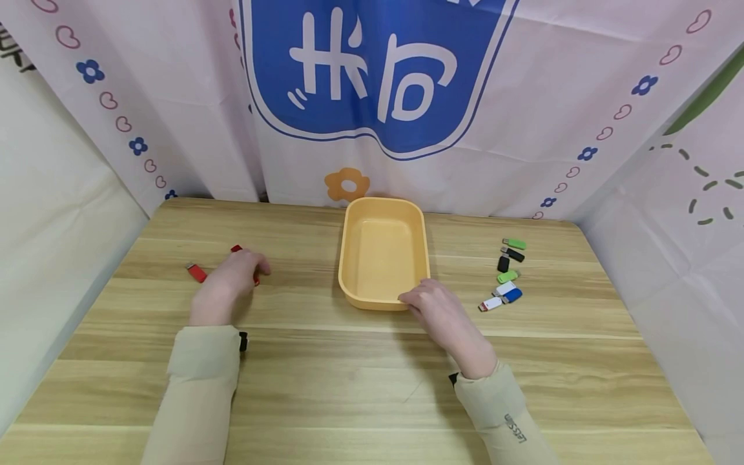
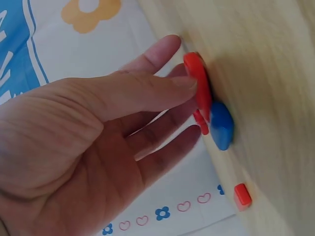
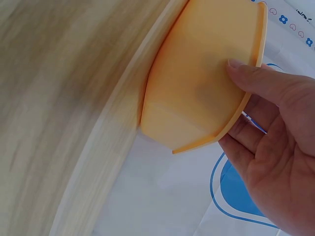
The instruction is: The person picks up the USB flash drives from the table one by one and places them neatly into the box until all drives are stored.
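My left hand (image 1: 227,284) is low over a small group of USB sticks at the left. In the left wrist view its thumb overlaps a red USB stick (image 2: 198,81), while the index finger stands away from the thumb. Touching that stick is a blue USB stick (image 2: 221,125), hidden under the hand in the head view. Another red USB stick (image 1: 196,272) lies left of the hand, and part of one more red stick (image 1: 236,248) shows behind it. My right hand (image 1: 444,316) pinches the near right rim of a yellow plastic tray (image 1: 343,258), thumb outside, fingers over the edge.
Several USB sticks lie at the right of the wooden table (image 1: 360,400): green (image 1: 515,244), black (image 1: 513,254), white (image 1: 504,289) and blue (image 1: 513,296) ones among them. A printed cloth (image 1: 302,174) hangs along the table's back edge, behind the tray.
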Tool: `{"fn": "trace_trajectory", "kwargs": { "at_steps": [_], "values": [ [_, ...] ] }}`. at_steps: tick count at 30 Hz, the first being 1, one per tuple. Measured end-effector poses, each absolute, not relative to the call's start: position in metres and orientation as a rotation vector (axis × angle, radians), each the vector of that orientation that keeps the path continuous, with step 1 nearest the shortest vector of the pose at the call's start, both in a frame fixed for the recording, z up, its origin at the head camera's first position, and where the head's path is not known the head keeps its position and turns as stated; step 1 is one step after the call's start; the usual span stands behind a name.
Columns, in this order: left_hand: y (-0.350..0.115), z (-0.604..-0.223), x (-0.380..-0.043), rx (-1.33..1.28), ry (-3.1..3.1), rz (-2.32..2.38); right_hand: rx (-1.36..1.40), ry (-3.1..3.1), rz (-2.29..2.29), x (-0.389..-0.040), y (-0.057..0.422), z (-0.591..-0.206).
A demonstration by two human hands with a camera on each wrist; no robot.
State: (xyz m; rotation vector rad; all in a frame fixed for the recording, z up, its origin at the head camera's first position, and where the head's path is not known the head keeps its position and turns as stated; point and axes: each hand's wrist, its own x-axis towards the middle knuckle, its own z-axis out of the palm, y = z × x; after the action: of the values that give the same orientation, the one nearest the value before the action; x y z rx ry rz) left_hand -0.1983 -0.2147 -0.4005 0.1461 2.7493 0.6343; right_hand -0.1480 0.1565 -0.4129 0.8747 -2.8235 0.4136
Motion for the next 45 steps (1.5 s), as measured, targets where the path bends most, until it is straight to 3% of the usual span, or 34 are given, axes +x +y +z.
{"fn": "trace_trajectory", "kwargs": {
  "at_steps": [45],
  "values": [
    [-0.210, -0.405, -0.213, 0.376, 2.861, 0.755, 0.862, -2.836, 0.421, -0.148, 0.156, -0.413]
  ]
}}
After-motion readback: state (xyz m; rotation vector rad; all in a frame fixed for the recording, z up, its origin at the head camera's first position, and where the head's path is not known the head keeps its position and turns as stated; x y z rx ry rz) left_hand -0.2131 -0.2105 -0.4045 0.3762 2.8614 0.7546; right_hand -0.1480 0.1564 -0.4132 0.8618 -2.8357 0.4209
